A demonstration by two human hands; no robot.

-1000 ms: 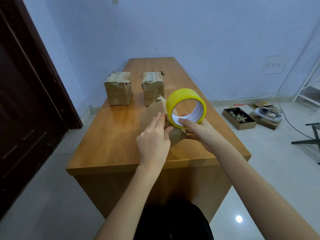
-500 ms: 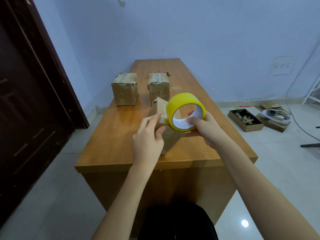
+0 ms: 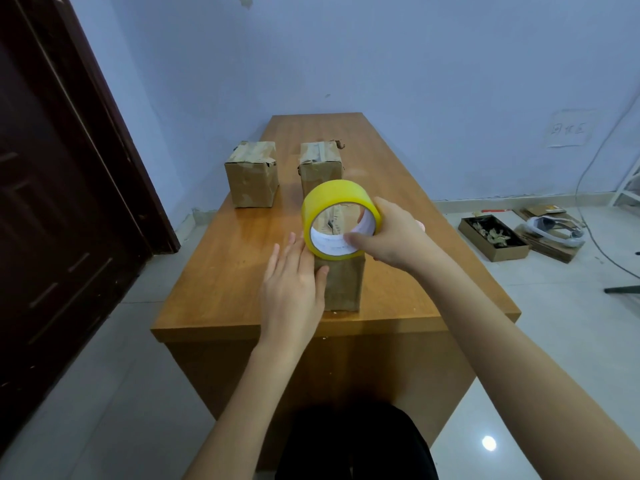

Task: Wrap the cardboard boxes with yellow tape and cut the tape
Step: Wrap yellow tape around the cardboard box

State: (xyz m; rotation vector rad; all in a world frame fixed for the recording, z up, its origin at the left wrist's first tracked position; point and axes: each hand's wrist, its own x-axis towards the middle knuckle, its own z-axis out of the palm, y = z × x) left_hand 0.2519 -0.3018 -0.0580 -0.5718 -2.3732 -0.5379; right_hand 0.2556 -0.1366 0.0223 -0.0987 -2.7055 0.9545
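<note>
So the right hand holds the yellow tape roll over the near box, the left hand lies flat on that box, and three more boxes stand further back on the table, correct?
Not quite: the head view shows two boxes further back, one on the left and one on the right, not three. The rest stands: the right hand holds the yellow tape roll over the near box, and the left hand lies flat on it.

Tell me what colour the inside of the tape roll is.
White inside the tape roll, against its yellow outer band; the head view shows it clearly.

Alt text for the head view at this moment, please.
The right hand holds a yellow tape roll atop a cardboard box near the wooden table's front edge; the left hand lies flat against its side. Two more boxes stand behind.
</note>
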